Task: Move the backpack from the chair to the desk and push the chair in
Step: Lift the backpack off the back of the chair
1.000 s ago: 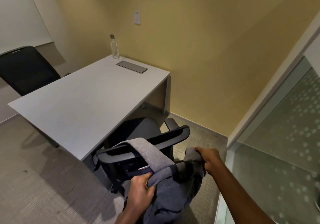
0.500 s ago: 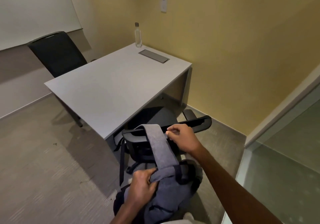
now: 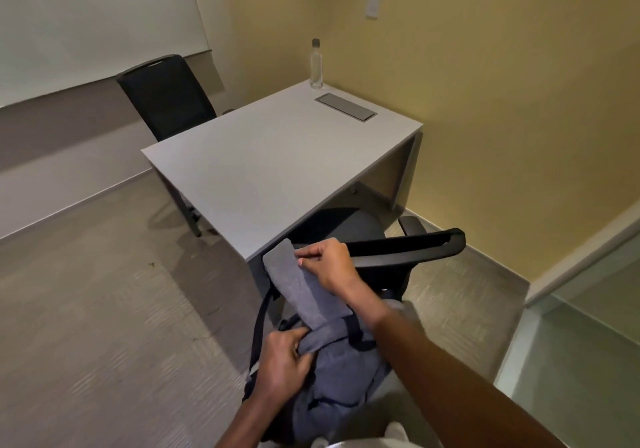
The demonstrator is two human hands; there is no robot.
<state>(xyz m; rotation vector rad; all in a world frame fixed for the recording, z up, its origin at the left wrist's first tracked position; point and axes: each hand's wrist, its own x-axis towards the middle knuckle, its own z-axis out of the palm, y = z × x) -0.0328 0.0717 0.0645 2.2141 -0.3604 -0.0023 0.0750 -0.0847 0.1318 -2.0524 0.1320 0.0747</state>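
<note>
A grey-blue backpack (image 3: 332, 375) hangs at the back of a black office chair (image 3: 408, 250), one grey shoulder strap (image 3: 298, 284) looped up over the top of the backrest. My left hand (image 3: 284, 361) grips the backpack near its top where the strap joins. My right hand (image 3: 329, 264) pinches the upper part of that strap at the backrest's top bar. The chair's seat sits partly under the near edge of the grey desk (image 3: 263, 170).
A clear water bottle (image 3: 316, 64) and a metal cable hatch (image 3: 346, 107) lie at the desk's far end. A second black chair (image 3: 166, 97) stands behind the desk's left side. Yellow wall to the right, glass partition (image 3: 588, 326) at right, carpet floor on the left.
My right hand left the backpack's right top corner and moved up to the strap on the backrest. The view swung left, so desk and chair sit further right in frame.
</note>
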